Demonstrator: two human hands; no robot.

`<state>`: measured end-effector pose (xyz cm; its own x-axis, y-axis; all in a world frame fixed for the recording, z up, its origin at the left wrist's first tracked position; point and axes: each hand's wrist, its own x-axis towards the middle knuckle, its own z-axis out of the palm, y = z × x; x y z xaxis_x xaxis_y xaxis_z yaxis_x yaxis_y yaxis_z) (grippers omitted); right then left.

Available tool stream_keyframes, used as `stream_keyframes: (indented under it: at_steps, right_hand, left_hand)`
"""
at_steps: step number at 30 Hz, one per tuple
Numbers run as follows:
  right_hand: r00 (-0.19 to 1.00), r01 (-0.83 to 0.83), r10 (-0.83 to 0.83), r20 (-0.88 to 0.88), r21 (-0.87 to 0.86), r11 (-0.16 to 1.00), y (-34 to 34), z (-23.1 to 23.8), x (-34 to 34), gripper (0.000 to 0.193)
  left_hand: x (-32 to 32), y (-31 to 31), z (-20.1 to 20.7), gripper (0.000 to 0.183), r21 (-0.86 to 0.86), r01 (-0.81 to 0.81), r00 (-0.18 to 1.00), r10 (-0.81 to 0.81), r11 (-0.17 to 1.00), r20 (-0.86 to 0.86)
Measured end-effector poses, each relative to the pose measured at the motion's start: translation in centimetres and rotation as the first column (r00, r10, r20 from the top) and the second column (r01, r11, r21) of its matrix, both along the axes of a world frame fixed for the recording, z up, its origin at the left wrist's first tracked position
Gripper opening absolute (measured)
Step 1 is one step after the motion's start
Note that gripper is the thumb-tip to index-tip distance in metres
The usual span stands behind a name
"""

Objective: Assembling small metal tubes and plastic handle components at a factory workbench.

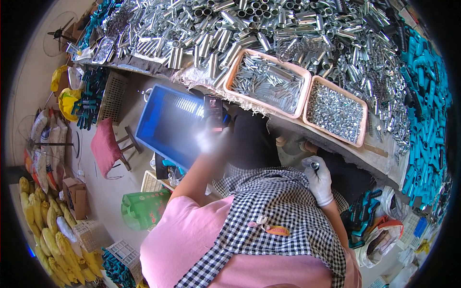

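Note:
My right hand (pixel 319 182), in a white glove, is closed around a short shiny metal tube (pixel 314 165), its round end facing up. It rests by the right side of my lap. My left hand (pixel 210 140), also gloved in white, is over the right side of a blue plastic crate (pixel 145 126). Motion smears its fingers, so its grip does not show. Just beyond it is a dark, flat-faced box-like object (pixel 213 111) with printing; whether the hand touches it I cannot tell.
Ahead, the bench holds heaped metal tubes (pixel 230 19), a tray of thin metal pins (pixel 309 77) and a tray of small metal parts (pixel 363 137). Teal tool parts (pixel 425 125) pile up at right. A stool with a red cushion (pixel 105 146) and a green bag (pixel 141 210) stand left.

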<state>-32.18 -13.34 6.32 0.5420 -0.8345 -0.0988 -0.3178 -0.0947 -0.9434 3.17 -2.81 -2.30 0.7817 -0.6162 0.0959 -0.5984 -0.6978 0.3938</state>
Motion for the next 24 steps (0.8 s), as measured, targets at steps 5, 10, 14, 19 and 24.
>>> stream_keyframes:
  at_steps: [5,10,14,19,24]
  right_hand:
    - [1.000,0.014,-0.014,0.001,0.000,1.000,0.0,-0.2,-0.1,0.027]
    - [1.000,0.015,-0.015,0.001,0.036,0.999,0.0,-0.4,-0.2,0.026]
    - [1.000,0.007,-0.007,-0.015,-0.004,1.000,-0.1,-0.2,0.0,0.026]
    - [1.000,0.006,-0.006,-0.009,-0.003,1.000,-0.1,-0.6,-0.1,0.030]
    - [0.999,-0.011,0.011,-0.041,0.003,1.000,-0.2,0.1,0.0,0.031]
  left_hand:
    - [0.7,0.2,-2.6,0.074,-0.004,0.060,0.981,-0.058,0.998,0.184]
    - [2.0,-0.5,-2.6,0.079,0.046,0.096,0.986,-0.101,0.994,0.132]
    - [2.6,-1.4,-2.4,0.082,0.129,0.096,0.976,-0.119,0.987,0.182]
    - [3.5,-1.7,-3.4,0.086,0.105,0.101,0.983,-0.116,0.989,0.141]
    - [2.6,-2.0,-2.2,0.088,0.106,0.076,0.990,-0.088,0.991,0.110]
